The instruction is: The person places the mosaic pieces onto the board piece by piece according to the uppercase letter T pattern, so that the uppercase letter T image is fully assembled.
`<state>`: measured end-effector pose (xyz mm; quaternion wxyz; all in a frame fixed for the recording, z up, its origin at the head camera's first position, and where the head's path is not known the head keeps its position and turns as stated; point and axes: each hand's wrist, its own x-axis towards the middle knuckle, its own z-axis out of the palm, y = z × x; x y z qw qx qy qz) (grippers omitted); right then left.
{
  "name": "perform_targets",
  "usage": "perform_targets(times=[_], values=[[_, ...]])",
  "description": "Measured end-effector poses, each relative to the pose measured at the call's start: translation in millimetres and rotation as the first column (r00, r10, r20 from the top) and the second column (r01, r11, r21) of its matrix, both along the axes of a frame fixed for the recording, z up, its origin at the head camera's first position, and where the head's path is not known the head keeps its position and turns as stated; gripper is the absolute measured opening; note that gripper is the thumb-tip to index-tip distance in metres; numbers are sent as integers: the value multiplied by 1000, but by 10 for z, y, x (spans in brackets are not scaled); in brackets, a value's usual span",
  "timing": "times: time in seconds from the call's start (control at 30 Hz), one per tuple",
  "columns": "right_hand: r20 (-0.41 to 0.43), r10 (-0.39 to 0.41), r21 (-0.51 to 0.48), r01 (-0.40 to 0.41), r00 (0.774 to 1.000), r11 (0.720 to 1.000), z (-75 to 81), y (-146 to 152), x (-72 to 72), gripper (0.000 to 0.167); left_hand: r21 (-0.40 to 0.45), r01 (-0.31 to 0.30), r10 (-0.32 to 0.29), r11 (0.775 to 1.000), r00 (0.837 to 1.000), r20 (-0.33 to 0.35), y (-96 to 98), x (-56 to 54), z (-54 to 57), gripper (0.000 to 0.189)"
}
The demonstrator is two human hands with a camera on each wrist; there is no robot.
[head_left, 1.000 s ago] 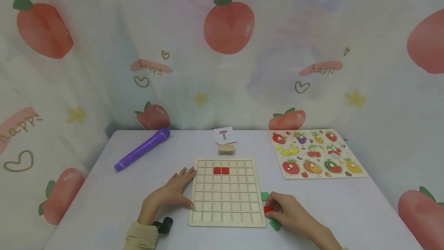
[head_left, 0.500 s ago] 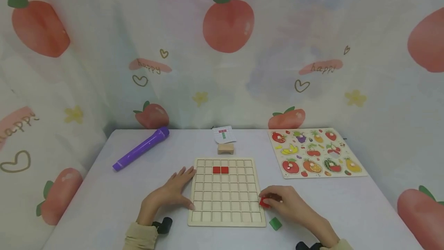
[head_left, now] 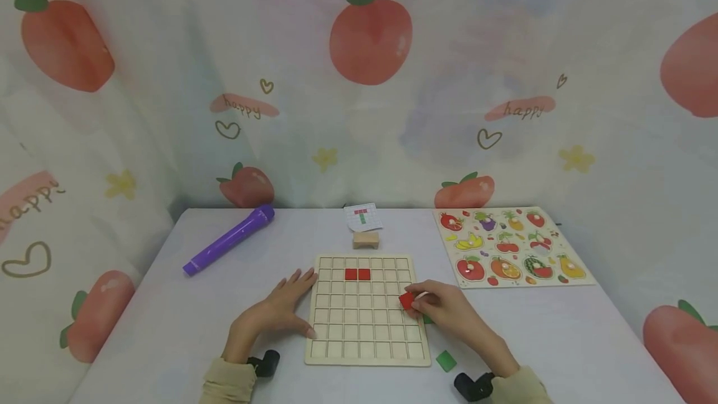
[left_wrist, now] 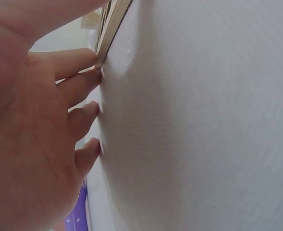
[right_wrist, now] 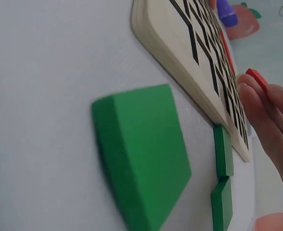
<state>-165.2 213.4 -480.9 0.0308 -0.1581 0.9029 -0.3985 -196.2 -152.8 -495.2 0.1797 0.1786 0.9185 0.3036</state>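
A pale wooden grid board (head_left: 367, 317) lies on the table, with two red square tiles (head_left: 357, 274) side by side in its second row from the back. My right hand (head_left: 445, 310) pinches another red tile (head_left: 406, 300) between thumb and fingers, over the board's right edge. My left hand (head_left: 272, 312) rests at the board's left side, fingers spread, thumb and fingertips touching the edge. One green tile (head_left: 446, 361) lies off the board's near right corner. The right wrist view shows two further green tiles (right_wrist: 223, 151) beside the board; the right hand mostly hides these in the head view.
Behind the board stand a small wooden block (head_left: 366, 240) and a paper card (head_left: 370, 223) printed with a red and green T shape. A fruit puzzle board (head_left: 488, 278) lies at back right, a purple toy microphone (head_left: 227, 242) at back left. Fruit-printed cloth walls surround the table.
My right hand has lifted the red tile from beside the board and carried it away from me and left, over the board's right edge. The left hand stays in place.
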Motion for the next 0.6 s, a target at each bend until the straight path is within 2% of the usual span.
perform_targets(times=[0.17,0.37,0.6], values=[[26,-41,-38,42,999,998,22,-99,-76,31,-6,-6,6,1000,1000,6,5,0,-5,119],[87,-43,-112,53,995,992,3,-227,-184,34,-3,2,-2,1000,1000,6,-8,-4,-18,118],[92,-52,-110,62,994,992,-25,-330,-331,34,-1,4,-4,1000,1000,9,-4,-4,-4,119]])
